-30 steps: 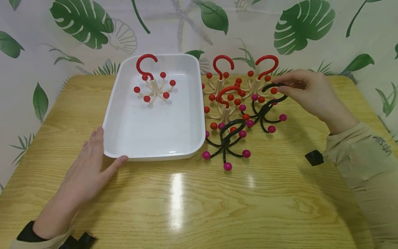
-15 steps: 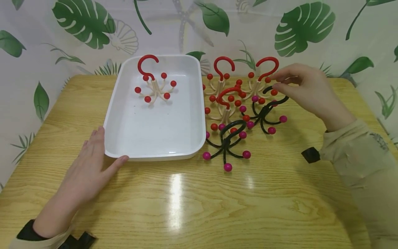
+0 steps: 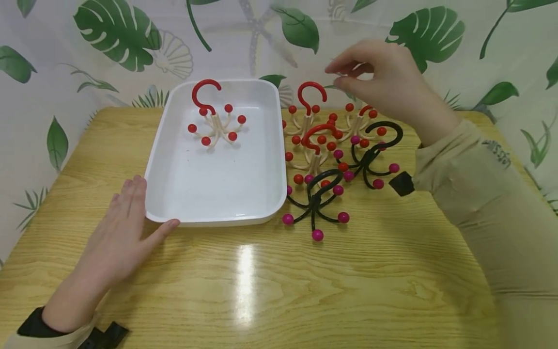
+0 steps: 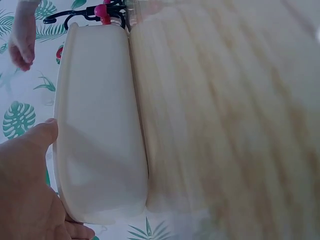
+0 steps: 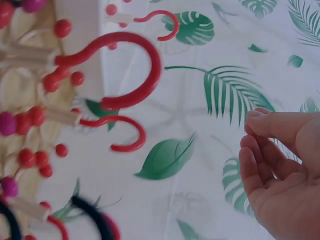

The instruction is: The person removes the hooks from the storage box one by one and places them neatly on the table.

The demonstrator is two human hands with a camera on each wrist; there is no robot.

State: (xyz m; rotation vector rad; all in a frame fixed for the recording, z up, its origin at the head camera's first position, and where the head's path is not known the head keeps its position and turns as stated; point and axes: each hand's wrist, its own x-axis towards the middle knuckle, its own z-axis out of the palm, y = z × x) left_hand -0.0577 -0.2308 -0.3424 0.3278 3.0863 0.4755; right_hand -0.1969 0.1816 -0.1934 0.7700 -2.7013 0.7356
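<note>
My left hand [image 3: 115,237] rests on the near left corner of a white tray [image 3: 215,222], fingers straight along its left side and thumb at the front rim. In the tray stands a cream branched hook hanger [image 3: 216,122] with a red hook and red ball tips. My right hand [image 3: 381,80] is raised over the back right, holding nothing, its fingers bent loosely towards the thumb. Below it stands a red-hooked cream hanger [image 3: 357,125], partly hidden by the hand. The right wrist view shows the hand [image 5: 280,165] beside several red hooks [image 5: 152,65].
Right of the tray are two more cream hangers, one at the back [image 3: 308,121] and one in the middle [image 3: 316,160]. Two black hangers with magenta balls stand in front [image 3: 315,201] and to the right [image 3: 370,155]. A leaf-patterned backdrop [image 3: 235,43] rises behind the wooden table [image 3: 370,281].
My right hand has let go of the right black hanger's hook and moved up and left over the back hangers. The left hand has stayed at the tray.
</note>
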